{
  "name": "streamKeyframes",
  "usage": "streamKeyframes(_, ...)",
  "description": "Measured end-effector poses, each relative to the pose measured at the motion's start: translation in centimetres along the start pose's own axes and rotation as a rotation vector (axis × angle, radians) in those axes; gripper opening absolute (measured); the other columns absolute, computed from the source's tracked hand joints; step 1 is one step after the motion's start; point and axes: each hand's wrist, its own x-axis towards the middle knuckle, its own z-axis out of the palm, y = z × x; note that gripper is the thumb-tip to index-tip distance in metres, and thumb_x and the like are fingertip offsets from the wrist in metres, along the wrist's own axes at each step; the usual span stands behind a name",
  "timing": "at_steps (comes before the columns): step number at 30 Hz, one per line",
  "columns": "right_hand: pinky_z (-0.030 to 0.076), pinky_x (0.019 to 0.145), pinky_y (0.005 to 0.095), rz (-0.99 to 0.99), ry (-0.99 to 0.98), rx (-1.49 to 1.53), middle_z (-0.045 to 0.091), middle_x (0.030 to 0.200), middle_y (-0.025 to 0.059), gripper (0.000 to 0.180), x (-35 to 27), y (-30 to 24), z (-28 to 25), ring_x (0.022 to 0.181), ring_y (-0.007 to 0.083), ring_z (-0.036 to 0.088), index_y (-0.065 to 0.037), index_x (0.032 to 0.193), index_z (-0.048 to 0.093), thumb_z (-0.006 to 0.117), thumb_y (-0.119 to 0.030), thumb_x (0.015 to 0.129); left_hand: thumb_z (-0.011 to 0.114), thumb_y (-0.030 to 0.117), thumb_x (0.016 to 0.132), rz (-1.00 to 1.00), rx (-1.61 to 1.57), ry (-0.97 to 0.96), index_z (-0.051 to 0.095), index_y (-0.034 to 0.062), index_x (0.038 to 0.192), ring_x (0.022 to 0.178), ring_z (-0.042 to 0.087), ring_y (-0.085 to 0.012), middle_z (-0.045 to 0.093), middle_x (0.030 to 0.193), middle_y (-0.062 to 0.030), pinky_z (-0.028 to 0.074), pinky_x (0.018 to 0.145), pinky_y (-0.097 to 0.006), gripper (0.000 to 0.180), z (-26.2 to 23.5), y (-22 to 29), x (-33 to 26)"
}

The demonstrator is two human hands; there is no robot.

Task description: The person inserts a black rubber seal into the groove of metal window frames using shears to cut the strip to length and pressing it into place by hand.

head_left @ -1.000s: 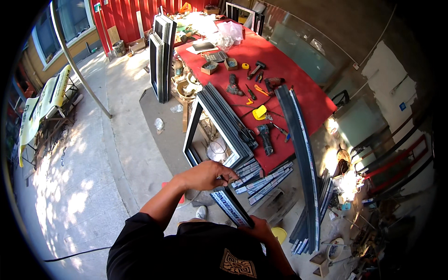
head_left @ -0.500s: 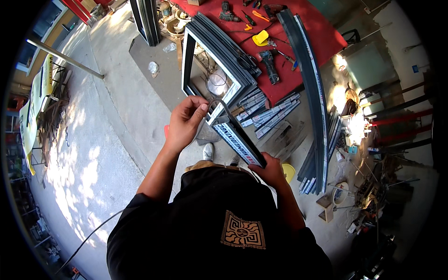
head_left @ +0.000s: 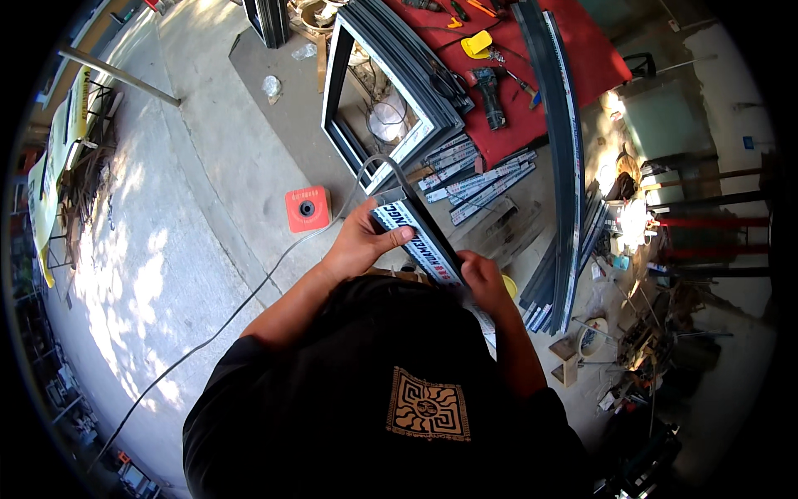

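Head view: beyond the black shirt (head_left: 332, 391), the left hand (head_left: 356, 248) pinches the film-faced bar (head_left: 427, 250) while the right hand (head_left: 489, 284) clasps it lower down; uneven grip could twist it. Past its end, the looped grey strip (head_left: 397, 170) could snag on the white-edged frame (head_left: 413, 143).

Glossy white printed film (head_left: 426, 253) coats a smooth dark-grey metal-looking bar (head_left: 435, 236) in front of a matt red flat-topped table (head_left: 603, 71); smooth dark-grey rectangular frames (head_left: 407, 71), crumpled clear plastic wrap (head_left: 271, 85), a bare brown wooden strip (head_left: 322, 65) and rough pale concrete floor (head_left: 208, 175) lie left of the table; farther in front, a matt black cloth shirt (head_left: 324, 391)
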Motion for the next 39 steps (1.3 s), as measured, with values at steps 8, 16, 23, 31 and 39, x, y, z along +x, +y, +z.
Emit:
streamKeyframes(8, 0.060, 0.079, 0.0348, -0.235, 0.124, 0.066, 0.078, 0.098, 0.0141, 0.019, 8.5, -10.8, -1.1, 0.088, 0.0247, 0.078, 0.000, 0.110, 0.076, 0.076, -0.017, 0.101, 0.086, 0.012, 0.096, 0.042, -0.088, -0.053, 0.060, 0.0035, 0.141, 0.109, 0.070, -0.0095, 0.076, 0.118, -0.0010, 0.057, 0.098, -0.030, 0.052, 1.4, 1.1, 0.3)
streamKeyframes(16, 0.058, 0.074, 0.0356, -0.351, 0.068, -0.012, 0.076, 0.092, 0.0134, 0.015, 9.2, -11.1, -1.1, 0.081, 0.0269, 0.076, 0.001, 0.102, 0.077, 0.079, -0.013, 0.097, 0.085, 0.005, 0.095, 0.047, -0.115, -0.057, 0.064, 0.0041, 0.138, 0.108, 0.070, -0.0087, 0.076, 0.118, -0.0008, 0.059, 0.096, -0.030, 0.047, 1.1, 0.9, 0.1)
streamKeyframes(23, 0.061, 0.083, 0.0359, -0.037, -0.027, 0.116, 0.079, 0.102, 0.0127, 0.023, 5.3, -4.1, -2.0, 0.094, 0.0224, 0.078, 0.000, 0.116, 0.075, 0.079, -0.011, 0.095, 0.087, 0.008, 0.094, 0.021, -0.102, -0.045, 0.064, 0.0044, 0.136, 0.106, 0.071, -0.0092, 0.077, 0.116, -0.0010, 0.059, 0.096, -0.030, 0.048, 1.0, 1.2, 0.3)
streamKeyframes(31, 0.060, 0.096, 0.0357, 0.424, -0.074, 0.012, 0.079, 0.111, 0.0123, 0.036, -5.4, 10.7, -4.4, 0.104, 0.0216, 0.077, -0.002, 0.128, 0.072, 0.082, -0.010, 0.094, 0.085, 0.003, 0.095, 0.054, 0.005, 0.008, 0.063, 0.0021, 0.136, 0.108, 0.072, -0.0106, 0.078, 0.116, -0.0030, 0.060, 0.098, -0.032, 0.047, 0.0, 0.1, 0.7)
streamKeyframes(39, 0.058, 0.099, 0.0362, 0.244, 0.020, 0.003, 0.079, 0.112, 0.0107, 0.033, -3.0, 5.8, -4.7, 0.106, 0.0232, 0.076, -0.001, 0.127, 0.072, 0.081, -0.014, 0.097, 0.083, 0.002, 0.096, -0.003, 0.012, 0.021, 0.063, 0.0027, 0.133, 0.104, 0.072, -0.0106, 0.078, 0.112, -0.0023, 0.060, 0.097, -0.032, 0.041, 0.5, 0.8, 0.5)
